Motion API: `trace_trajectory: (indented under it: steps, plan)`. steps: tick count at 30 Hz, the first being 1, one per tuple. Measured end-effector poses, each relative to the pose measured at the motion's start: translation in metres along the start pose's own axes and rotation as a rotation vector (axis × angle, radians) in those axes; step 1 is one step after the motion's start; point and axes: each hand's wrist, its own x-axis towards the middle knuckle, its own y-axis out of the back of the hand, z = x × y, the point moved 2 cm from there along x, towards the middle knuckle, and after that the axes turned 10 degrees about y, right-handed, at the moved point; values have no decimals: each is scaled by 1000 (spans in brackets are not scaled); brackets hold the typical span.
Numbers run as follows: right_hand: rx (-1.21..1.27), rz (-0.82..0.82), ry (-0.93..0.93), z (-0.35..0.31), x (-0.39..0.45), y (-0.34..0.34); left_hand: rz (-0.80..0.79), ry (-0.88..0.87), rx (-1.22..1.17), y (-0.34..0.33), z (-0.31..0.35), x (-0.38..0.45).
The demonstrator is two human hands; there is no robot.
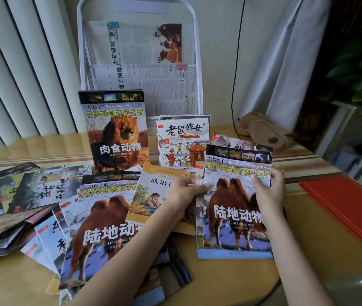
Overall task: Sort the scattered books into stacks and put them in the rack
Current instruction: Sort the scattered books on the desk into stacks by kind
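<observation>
Both my hands hold a stack of books topped by a camel-cover book [235, 208] at the right of the table. My left hand [186, 191] grips its left edge, my right hand [270, 191] its right edge. A second camel-cover book [100, 230] lies to the left on a loose heap, with a yellow book [151, 195] leaning over it. A lion-cover book [116, 131] and a white picture book [183, 142] stand propped against the white mesh rack [194, 40], which holds clipped newspapers. More scattered books [21, 191] lie at the far left.
A red folder [349, 208] lies at the right on the wooden table [230, 283]. Brown plush slippers [263, 129] sit behind the stack. A black cable [238, 62] hangs down the wall. Vertical blinds are at the left, a plant at the far right.
</observation>
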Motion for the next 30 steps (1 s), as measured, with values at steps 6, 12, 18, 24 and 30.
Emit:
trace_trajectory:
  steps: [6,12,18,24,30]
  plan:
    - [0,47,-27,4,-1,1,60,-82,16,4,-1,2]
    - [-35,70,-8,9,1,0,154,-129,189,-1,-1,-4]
    - [-267,188,-7,12,6,5,230,-163,174,22,12,-10]
    - [-892,-281,-45,9,1,-15,447,-225,58,87,35,-22]
    - [-261,-549,110,-55,-25,-81,400,-260,-51,111,39,-45]
